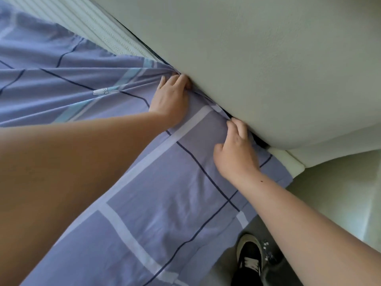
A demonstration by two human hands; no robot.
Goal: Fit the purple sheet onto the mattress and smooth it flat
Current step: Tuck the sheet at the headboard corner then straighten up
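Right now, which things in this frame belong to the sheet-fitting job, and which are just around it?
Part of the job:
purple sheet, bunched at the headboard gap
mattress, ribbed surface still bare at top left
left hand and right hand, both pressing the sheet edge into the gap

Just around:
headboard
black shoe on the floor

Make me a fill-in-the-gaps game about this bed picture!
1. The sheet is mostly ____ in colour.
2. Both hands push the sheet's edge into the gap beside the ____ headboard.
3. On the floor is a black ____ with white laces.
4. Near the left hand, the sheet has a white ____ printed on it.

Missing words: purple; grey; shoe; flower
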